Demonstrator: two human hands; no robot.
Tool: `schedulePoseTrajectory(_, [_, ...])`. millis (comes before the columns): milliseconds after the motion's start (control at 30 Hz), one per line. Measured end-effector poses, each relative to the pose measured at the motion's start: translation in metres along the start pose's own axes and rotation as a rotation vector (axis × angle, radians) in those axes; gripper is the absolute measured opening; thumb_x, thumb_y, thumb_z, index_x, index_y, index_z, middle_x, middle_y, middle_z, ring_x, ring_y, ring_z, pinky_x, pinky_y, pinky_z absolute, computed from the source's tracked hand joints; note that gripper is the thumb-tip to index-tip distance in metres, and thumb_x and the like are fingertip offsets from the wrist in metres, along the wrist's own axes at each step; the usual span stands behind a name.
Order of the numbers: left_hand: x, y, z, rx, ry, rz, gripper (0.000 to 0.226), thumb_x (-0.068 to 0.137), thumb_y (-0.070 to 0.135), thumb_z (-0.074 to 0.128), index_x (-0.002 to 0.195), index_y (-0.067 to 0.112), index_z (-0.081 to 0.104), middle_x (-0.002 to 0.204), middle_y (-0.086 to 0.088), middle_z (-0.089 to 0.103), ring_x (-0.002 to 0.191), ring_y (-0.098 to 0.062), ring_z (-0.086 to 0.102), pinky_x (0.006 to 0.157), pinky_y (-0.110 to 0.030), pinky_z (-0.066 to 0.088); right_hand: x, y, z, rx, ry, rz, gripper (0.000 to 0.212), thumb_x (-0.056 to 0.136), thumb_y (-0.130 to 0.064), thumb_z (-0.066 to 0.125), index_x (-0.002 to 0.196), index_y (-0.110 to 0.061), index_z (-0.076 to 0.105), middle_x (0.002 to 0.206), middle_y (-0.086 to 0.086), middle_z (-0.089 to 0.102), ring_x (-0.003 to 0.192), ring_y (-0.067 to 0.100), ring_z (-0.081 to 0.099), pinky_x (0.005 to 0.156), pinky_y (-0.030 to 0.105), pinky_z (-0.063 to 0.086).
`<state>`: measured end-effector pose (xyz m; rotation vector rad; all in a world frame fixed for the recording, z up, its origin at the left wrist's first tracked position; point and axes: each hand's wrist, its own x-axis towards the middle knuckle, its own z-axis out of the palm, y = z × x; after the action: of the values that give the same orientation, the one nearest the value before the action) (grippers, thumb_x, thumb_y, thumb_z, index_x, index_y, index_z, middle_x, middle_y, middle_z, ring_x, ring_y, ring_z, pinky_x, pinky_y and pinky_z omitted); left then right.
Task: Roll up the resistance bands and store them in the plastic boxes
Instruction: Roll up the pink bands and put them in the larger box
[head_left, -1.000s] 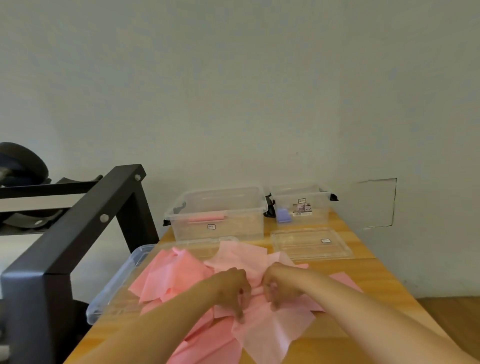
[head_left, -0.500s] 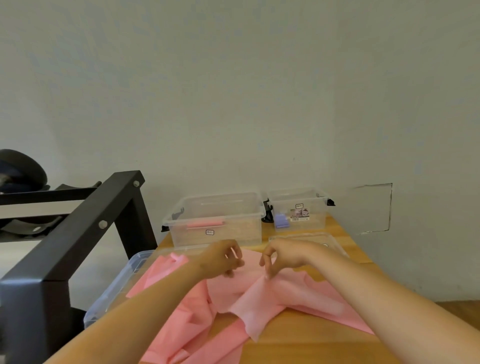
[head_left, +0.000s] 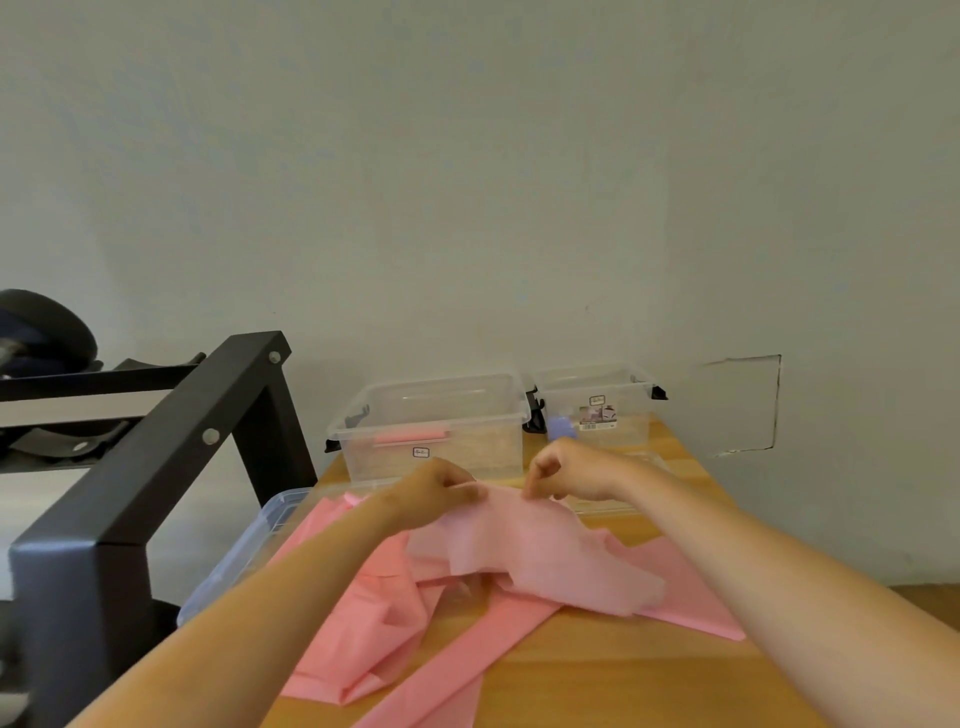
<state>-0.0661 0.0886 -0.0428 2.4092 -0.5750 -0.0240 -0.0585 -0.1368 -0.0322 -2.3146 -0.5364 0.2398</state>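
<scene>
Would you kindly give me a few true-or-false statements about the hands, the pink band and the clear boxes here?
1. The left hand and the right hand both pinch the upper edge of the pink band. True.
2. Something pink already lies inside the larger clear box. True.
3. The smaller clear box is stacked on the larger one. False: it stands beside it.
4. The pink band is fully rolled up. False: it lies loose and crumpled on the wooden table.
</scene>
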Motion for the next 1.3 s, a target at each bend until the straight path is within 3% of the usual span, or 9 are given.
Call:
schedulePoseTrajectory(167, [0.001, -0.010, 0.004, -0.078, 0.061, -0.077, 0.041, 0.094, 0.024, 0.060, 0.057, 0.021, 0.043, 0.053, 0.009, 0.036, 0.046, -0.005, 0.030, 0.046, -0.021, 0.025, 0.001, -0.002, 0.010, 0.003, 0.119, -0.038, 0.013, 0.092, -0.018, 0.062, 0.098, -0.008, 0.068, 0.095, 0.003, 0.066, 0.083, 0.009, 0.057, 0.067, 0.013, 0.043])
schedulePoseTrajectory(267, [-0.003, -0.015, 0.011, -0.183, 0.109, -0.132, 0.016, 0.086, 0.019, 0.070, 0.077, 0.018, 0.057, 0.060, 0.008, 0.054, 0.051, -0.004, 0.046, 0.046, -0.013, 0.034, 0.002, 0.004, 0.019, 0.047, 0.152, -0.033, 0.005, 0.090, -0.014, 0.061, 0.094, -0.017, 0.063, 0.092, 0.007, 0.063, 0.080, 0.013, 0.055, 0.067, 0.022, 0.041])
schedulePoseTrajectory(533, [-0.007, -0.036, 0.011, -0.256, 0.109, -0.204, 0.046, 0.095, 0.022, 0.058, 0.056, 0.018, 0.035, 0.059, 0.002, 0.031, 0.055, -0.013, 0.032, 0.052, -0.021, 0.033, 0.001, 0.019, 0.032, 0.173, 0.018, -0.029, 0.023, 0.080, -0.008, 0.074, 0.097, -0.022, 0.068, 0.089, -0.002, 0.056, 0.082, 0.010, 0.053, 0.069, 0.016, 0.039])
schedulePoseTrajectory(733, [-0.005, -0.041, 0.021, -0.474, 0.102, -0.237, 0.020, 0.082, 0.021, 0.075, 0.087, 0.014, 0.058, 0.069, 0.003, 0.055, 0.062, -0.012, 0.050, 0.054, -0.019, 0.039, 0.013, 0.034, 0.049, 0.301, 0.172, 0.000, 0.007, 0.083, -0.013, 0.071, 0.084, -0.021, 0.070, 0.080, -0.004, 0.065, 0.073, 0.009, 0.060, 0.065, 0.024, 0.048])
schedulePoseTrajectory(800, [-0.004, -0.048, 0.027, -0.514, 0.071, -0.219, 0.039, 0.065, 0.016, 0.085, 0.094, 0.017, 0.059, 0.079, 0.004, 0.062, 0.073, -0.012, 0.057, 0.065, -0.020, 0.046, 0.016, 0.037, 0.049, 0.368, 0.208, 0.020, 0.007, 0.088, -0.018, 0.068, 0.080, -0.017, 0.068, 0.073, -0.004, 0.064, 0.065, 0.008, 0.059, 0.056, 0.020, 0.047])
schedulePoseTrajectory(933, [0.001, -0.061, 0.037, -0.495, 0.192, -0.160, 0.011, 0.080, 0.013, 0.076, 0.078, 0.013, 0.066, 0.079, 0.003, 0.065, 0.075, -0.010, 0.057, 0.067, -0.017, 0.044, 0.020, 0.049, 0.054, 0.449, 0.245, 0.076, 0.021, 0.092, -0.028, 0.062, 0.075, -0.018, 0.068, 0.068, -0.005, 0.062, 0.063, 0.010, 0.057, 0.058, 0.022, 0.044])
schedulePoseTrajectory(1067, [0.008, -0.062, 0.040, -0.542, 0.237, -0.177, 0.039, 0.093, 0.030, 0.059, 0.058, 0.019, 0.047, 0.057, 0.005, 0.041, 0.054, -0.009, 0.035, 0.051, -0.024, 0.029, 0.025, 0.064, 0.060, 0.577, 0.293, 0.090, 0.033, 0.094, -0.033, 0.058, 0.069, -0.012, 0.065, 0.066, -0.002, 0.061, 0.063, 0.010, 0.056, 0.065, 0.026, 0.042])
schedulePoseTrajectory(1133, [0.012, -0.063, 0.043, -0.547, 0.241, -0.193, 0.036, 0.092, 0.041, 0.055, 0.069, 0.014, 0.057, 0.063, 0.004, 0.050, 0.059, -0.010, 0.040, 0.055, -0.024, 0.033, 0.028, 0.069, 0.065, 0.684, 0.293, 0.073, 0.033, 0.094, -0.030, 0.059, 0.065, -0.014, 0.064, 0.062, -0.003, 0.061, 0.060, 0.010, 0.056, 0.063, 0.026, 0.041])
schedulePoseTrajectory(1300, [0.021, -0.075, 0.052, -0.534, 0.155, -0.170, 0.043, 0.056, 0.040, 0.082, 0.093, 0.027, 0.065, 0.095, 0.004, 0.068, 0.082, -0.008, 0.059, 0.072, -0.021, 0.046, 0.038, 0.072, 0.074, 0.884, 0.317, 0.053, 0.021, 0.089, -0.021, 0.064, 0.081, -0.004, 0.069, 0.071, 0.006, 0.064, 0.063, 0.015, 0.057, 0.056, 0.023, 0.043])
